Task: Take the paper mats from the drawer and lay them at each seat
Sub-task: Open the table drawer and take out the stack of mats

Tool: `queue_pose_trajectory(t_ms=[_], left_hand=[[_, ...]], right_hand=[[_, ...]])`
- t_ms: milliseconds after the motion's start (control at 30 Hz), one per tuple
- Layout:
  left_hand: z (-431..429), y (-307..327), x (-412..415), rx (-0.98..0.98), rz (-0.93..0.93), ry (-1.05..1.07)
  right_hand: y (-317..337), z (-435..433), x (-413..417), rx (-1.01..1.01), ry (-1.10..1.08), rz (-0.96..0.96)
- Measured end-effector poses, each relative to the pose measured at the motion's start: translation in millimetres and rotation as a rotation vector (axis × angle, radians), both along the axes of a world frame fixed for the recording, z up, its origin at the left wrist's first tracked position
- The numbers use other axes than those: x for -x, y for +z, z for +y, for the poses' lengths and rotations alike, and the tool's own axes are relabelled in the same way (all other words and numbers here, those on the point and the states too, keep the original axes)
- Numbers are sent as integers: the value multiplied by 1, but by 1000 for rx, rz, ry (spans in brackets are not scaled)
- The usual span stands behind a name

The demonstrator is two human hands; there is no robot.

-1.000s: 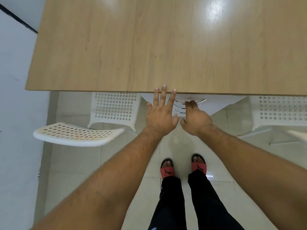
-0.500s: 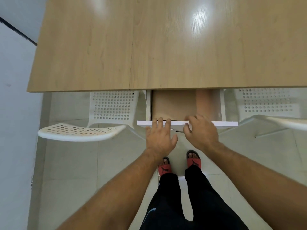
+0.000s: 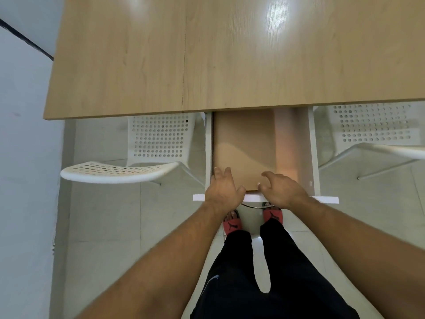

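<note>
Paper mats (image 3: 243, 153) in drawer (image 3: 313, 153) lie under left hand (image 3: 224, 192) fingers, straight and spread; right hand (image 3: 284, 192) fingers curl just right, grip unclear. Red sandals (image 3: 232, 224), black logo.

Light wood-grain table (image 3: 230, 54); below it, tan mats (image 3: 243, 146) in a white drawer (image 3: 313, 146); alongside, white perforated chairs (image 3: 158, 139).

- The drawer (image 3: 314, 157) stands pulled out from under the near edge of the table (image 3: 230, 54).
- The left chair (image 3: 158, 139) sits just left of the drawer and the right chair (image 3: 372, 125) just right of it, both seats partly under the table.
- The paper mats (image 3: 243, 143) lie in the drawer, against its left wall.
- The left hand (image 3: 224, 192) reaches over the drawer front (image 3: 326, 200) onto the mats' near left corner.
- The right hand (image 3: 284, 192) is at their near right corner.
- The person's feet (image 3: 232, 223) stand below the drawer front.
</note>
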State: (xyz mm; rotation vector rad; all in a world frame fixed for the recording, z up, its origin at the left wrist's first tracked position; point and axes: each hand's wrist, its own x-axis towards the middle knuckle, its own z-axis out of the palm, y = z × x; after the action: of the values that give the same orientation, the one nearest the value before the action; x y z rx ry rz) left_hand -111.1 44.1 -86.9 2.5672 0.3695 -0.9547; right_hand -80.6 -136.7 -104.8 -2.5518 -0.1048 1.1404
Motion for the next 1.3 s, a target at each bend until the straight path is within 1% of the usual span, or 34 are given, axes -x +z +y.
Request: queue_pose_trajectory(t_ms=[100,233,400,467,533,600,667,733,800,933,1000,1067,1133,1200,1233,1300], left_hand=[[-6,-4,-1,46,86,134],[-19,-4,-9,85,95,404],[-35,-2,-30,43,46,747],[-36,-4,-37,18,33,792],[-35,-5,-42,17,18,765],[-33,-6,-45,94,1,799],[-27,-5,-48,266,1,923],[-18,-3,-51,428,41,1036],[-5,-6,-52,497,75,1064],[19,-1,-51,609,165,1045],[32,6,-49,685,221,1038],[47,16,-43,746,296,1003],[62,24,-36,804,368,920],[75,31,-27,844,411,844],[79,34,-24,864,420,817],[86,40,-19,879,415,773]], right_hand=[[-12,-1,1,-40,-62,102],[-25,3,-2,-80,-225,178],[-27,11,-12,-119,-464,152],[-27,10,-16,-132,-525,148],[-27,7,-21,-156,-562,149],[-29,2,-24,-195,-609,166],[-29,-1,-24,-224,-634,195],[-27,-3,-25,-246,-659,220],[-23,-5,-26,-270,-707,234],[-11,-7,-34,-288,-784,229],[-4,-11,-38,-303,-857,217],[5,-17,-40,-359,-995,249],[18,-24,-40,-517,-1122,415],[33,-28,-36,-708,-1172,577],[38,-28,-33,-778,-1177,608],[45,-29,-26,-877,-1190,606]])
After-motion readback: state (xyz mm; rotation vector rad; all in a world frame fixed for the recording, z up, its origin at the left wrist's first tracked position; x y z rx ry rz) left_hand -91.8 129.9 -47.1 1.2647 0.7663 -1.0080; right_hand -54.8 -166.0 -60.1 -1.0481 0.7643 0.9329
